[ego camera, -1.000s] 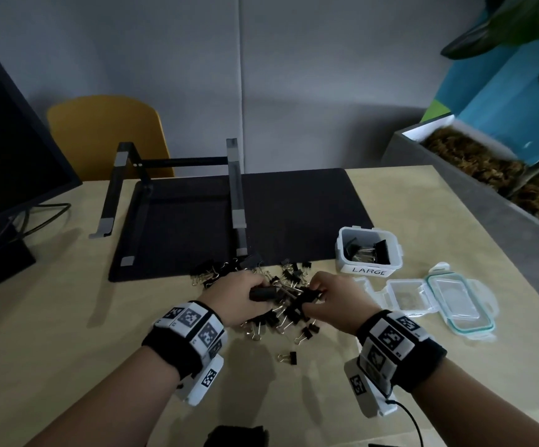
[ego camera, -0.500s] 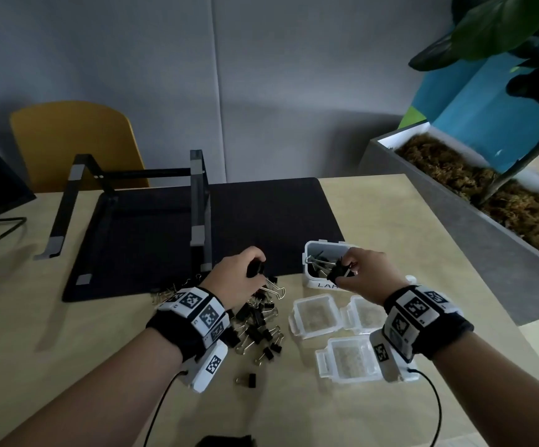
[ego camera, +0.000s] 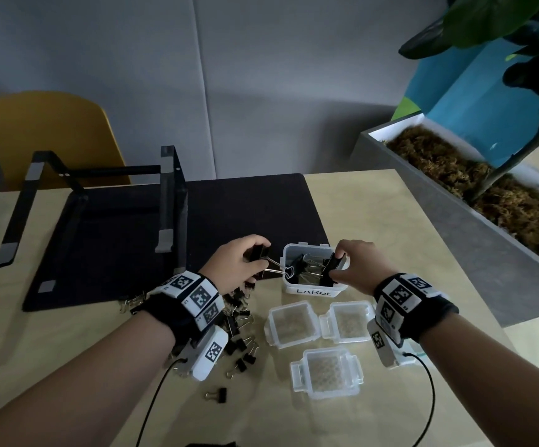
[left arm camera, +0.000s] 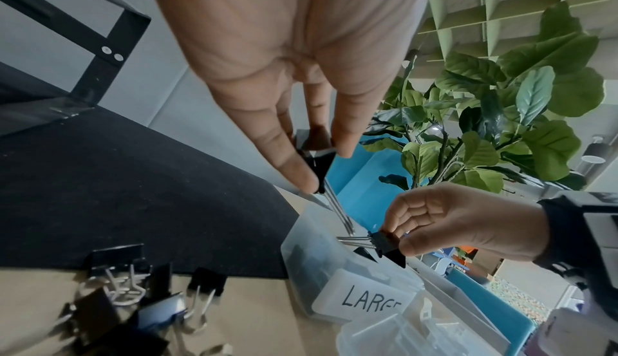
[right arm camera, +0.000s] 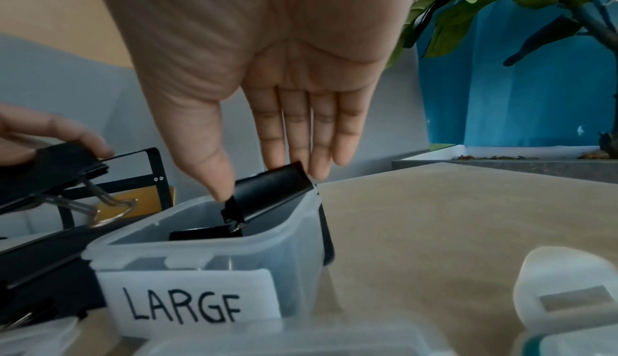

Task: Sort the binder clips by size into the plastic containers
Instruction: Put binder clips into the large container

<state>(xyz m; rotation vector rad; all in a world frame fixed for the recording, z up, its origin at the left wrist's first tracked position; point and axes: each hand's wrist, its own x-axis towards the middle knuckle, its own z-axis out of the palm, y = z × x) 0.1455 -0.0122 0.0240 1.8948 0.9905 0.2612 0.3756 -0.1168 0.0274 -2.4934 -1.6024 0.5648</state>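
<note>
A clear container labelled LARGE (ego camera: 307, 246) (right arm camera: 207, 253) (left arm camera: 334, 261) stands at the black mat's corner with several big black clips inside. My right hand (ego camera: 337, 262) (right arm camera: 267, 182) pinches a large binder clip (ego camera: 332, 269) (right arm camera: 274, 186) (left arm camera: 384, 244) over the container's right rim. My left hand (ego camera: 257, 253) (left arm camera: 317, 161) grips another large clip (ego camera: 261, 253) (left arm camera: 319, 168) (right arm camera: 60, 166) just left of the container, with its wire handles reaching the rim. A pile of mixed black clips (ego camera: 239, 321) lies under my left wrist.
Three empty small containers (ego camera: 292, 324) (ego camera: 347, 321) (ego camera: 326, 372) sit in front of the LARGE one. One stray clip (ego camera: 218, 395) lies nearer me. A black laptop stand (ego camera: 168, 201) rests on the mat (ego camera: 245, 208). A grey planter (ego camera: 455, 227) borders the table's right side.
Both hands rose from the clip pile, each with a large clip, and moved right and away to the LARGE container. The right hand now reaches over its rim.
</note>
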